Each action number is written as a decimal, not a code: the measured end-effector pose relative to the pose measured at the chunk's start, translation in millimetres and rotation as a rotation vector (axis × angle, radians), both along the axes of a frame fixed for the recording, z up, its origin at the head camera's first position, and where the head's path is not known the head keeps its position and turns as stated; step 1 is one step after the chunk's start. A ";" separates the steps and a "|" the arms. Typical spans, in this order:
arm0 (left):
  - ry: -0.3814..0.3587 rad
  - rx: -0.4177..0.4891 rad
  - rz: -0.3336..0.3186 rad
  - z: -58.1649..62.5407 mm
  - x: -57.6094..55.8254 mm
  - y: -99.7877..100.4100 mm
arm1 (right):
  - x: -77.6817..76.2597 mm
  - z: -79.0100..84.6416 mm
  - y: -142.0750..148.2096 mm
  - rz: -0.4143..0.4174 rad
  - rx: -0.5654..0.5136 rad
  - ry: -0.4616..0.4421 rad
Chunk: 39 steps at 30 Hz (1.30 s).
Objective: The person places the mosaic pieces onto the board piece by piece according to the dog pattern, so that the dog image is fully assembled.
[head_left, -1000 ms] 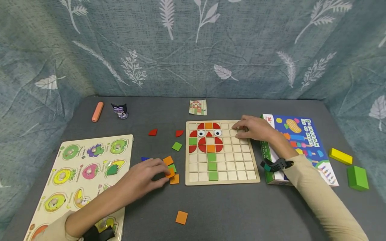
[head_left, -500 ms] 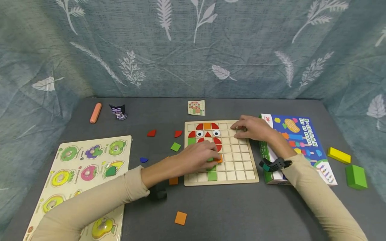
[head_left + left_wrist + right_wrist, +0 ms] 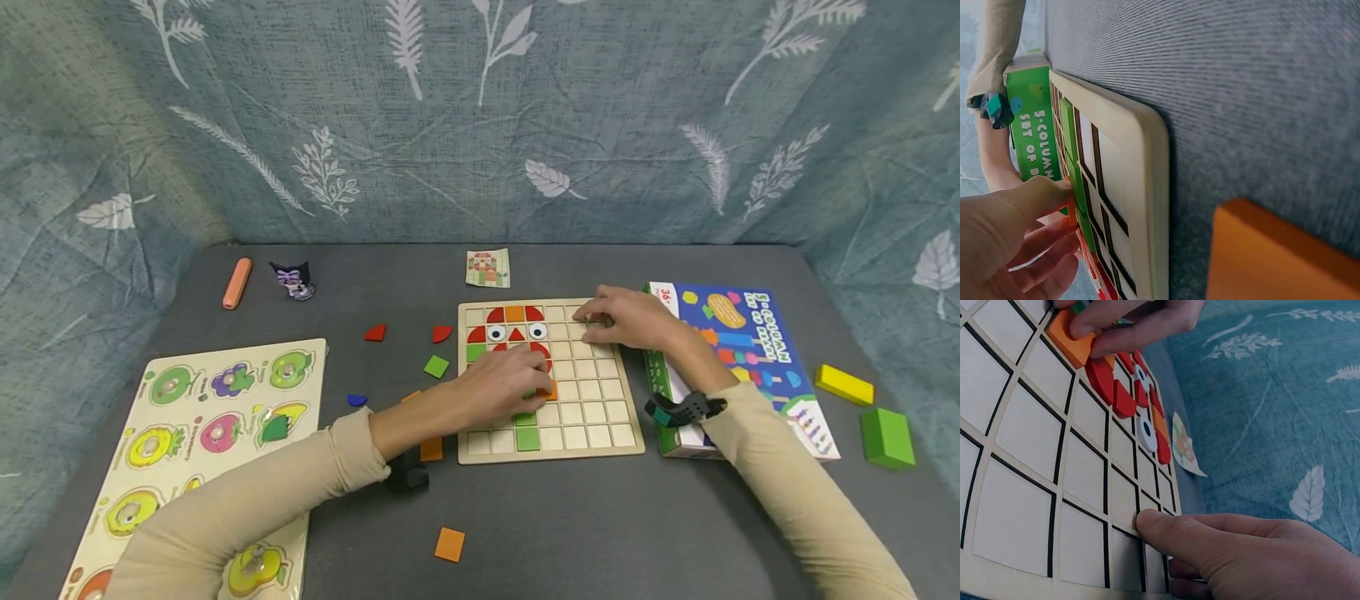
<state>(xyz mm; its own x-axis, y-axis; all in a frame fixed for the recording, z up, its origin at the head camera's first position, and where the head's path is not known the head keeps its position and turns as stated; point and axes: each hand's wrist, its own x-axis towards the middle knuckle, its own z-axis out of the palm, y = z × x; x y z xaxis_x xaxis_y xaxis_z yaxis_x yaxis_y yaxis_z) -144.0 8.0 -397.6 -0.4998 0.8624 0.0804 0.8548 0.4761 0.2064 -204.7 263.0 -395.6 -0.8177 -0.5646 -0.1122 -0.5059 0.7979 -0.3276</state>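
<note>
A wooden grid board lies mid-table, bearing red, orange and green tiles and two eye pieces. My left hand is over its lower left part. Thumb and fingers pinch an orange square tile at the cell right of the green tile column; the hand hides part of the design in the head view. On the board's upper right cells rests my right hand, its thumb and fingertips touching the surface. In the right wrist view its other fingers are partly hidden behind the thumb.
Left of the board lie loose red, green, blue and orange tiles. A fruit puzzle board is far left, and a picture card behind. Right stand a box and yellow and green blocks.
My left hand has carried an orange tile from the loose pile rightward onto the board, then shifted slightly there. The right hand keeps its place on the board.
</note>
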 end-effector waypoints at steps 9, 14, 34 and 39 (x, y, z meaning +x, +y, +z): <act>0.032 0.022 -0.006 -4.1 4.3 -1.1 | -0.3 -0.6 -0.4 -0.003 -0.001 -0.002; -0.071 0.069 -0.029 2.8 26.5 -7.6 | 0.0 -0.6 -1.4 -0.004 0.004 -0.004; -0.237 0.117 0.167 0.4 39.9 -143.3 | -0.2 -0.9 -3.3 0.001 -0.001 -0.017; -0.427 0.120 0.134 -1.3 17.3 -166.1 | 0.0 -0.3 -2.6 -0.009 -0.009 -0.019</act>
<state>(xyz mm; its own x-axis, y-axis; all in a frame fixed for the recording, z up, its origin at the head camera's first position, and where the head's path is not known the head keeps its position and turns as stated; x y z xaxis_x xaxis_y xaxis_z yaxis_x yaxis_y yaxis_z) -126.7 -158.1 -399.0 -0.6166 0.7849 -0.0613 0.6137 0.5280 0.5871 -204.7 260.4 -395.8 -0.8204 -0.5584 -0.1229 -0.4925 0.7993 -0.3444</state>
